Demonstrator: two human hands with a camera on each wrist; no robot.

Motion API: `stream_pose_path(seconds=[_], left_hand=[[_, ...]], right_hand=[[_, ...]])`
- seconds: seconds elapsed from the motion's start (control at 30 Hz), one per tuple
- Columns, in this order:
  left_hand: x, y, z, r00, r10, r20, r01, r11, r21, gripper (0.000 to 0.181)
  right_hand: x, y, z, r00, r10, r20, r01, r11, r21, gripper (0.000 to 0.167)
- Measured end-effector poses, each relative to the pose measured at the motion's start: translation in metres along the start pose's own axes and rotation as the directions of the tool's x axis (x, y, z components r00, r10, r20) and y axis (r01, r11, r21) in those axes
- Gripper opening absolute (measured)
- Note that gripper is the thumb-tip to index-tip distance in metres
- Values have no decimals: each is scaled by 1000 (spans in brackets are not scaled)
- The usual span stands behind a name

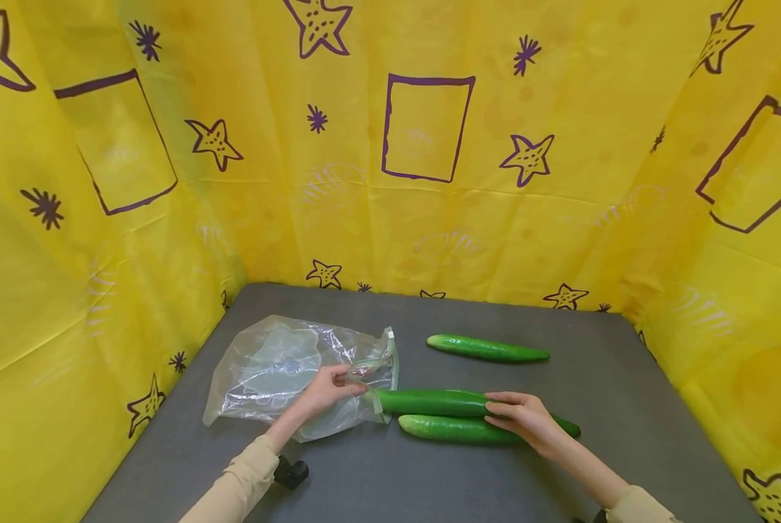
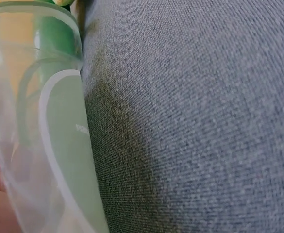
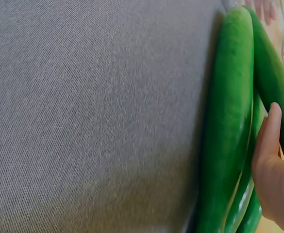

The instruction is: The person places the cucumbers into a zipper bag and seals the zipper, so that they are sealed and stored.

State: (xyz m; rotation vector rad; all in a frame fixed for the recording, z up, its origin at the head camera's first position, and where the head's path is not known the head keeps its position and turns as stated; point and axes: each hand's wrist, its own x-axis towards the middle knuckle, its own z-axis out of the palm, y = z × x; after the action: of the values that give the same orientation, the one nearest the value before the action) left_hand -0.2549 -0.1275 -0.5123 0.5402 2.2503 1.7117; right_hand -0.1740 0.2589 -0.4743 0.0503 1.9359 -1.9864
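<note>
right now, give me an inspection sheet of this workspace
surface: dark grey woven-looking tabletop
job's things: clear plastic bag; long green cucumber at its mouth; near green cucumber; far green cucumber; maybe another, mostly hidden
clutter: small black object, unclear what
hands: left hand holds the bag's mouth; right hand grips the long green cucumber
cables: nothing seen
surroundings: yellow fabric curtain with purple star drawings

Star-patterned yellow cloth hangs behind a grey tabletop.
</note>
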Motion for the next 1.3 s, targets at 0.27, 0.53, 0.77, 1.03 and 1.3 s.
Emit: stream_pose_path(seconds=[0.27, 0.53, 0.77, 1.03, 1.3], left_hand=[[1, -1, 3, 1000, 15, 5, -15, 999, -43, 37], [1, 2, 4, 1000, 4, -8, -4, 999, -50, 38], [3, 2, 3, 1000, 8, -21, -9, 999, -49, 36], [3, 4, 3, 999, 14, -32, -15, 999, -32, 35], [4, 4, 4, 998, 36, -57, -38, 999, -23, 34]], right_hand=[[8, 2, 21, 996, -31, -89, 26, 998, -49, 51], [16, 7, 35, 987, -127, -99, 107, 977, -187, 43], [22, 6, 47, 972, -198, -128, 140, 921, -364, 31], [28, 3, 59, 967, -220, -127, 143, 885, -443, 26], [39, 4, 74, 951, -290, -110, 204, 853, -480, 24]])
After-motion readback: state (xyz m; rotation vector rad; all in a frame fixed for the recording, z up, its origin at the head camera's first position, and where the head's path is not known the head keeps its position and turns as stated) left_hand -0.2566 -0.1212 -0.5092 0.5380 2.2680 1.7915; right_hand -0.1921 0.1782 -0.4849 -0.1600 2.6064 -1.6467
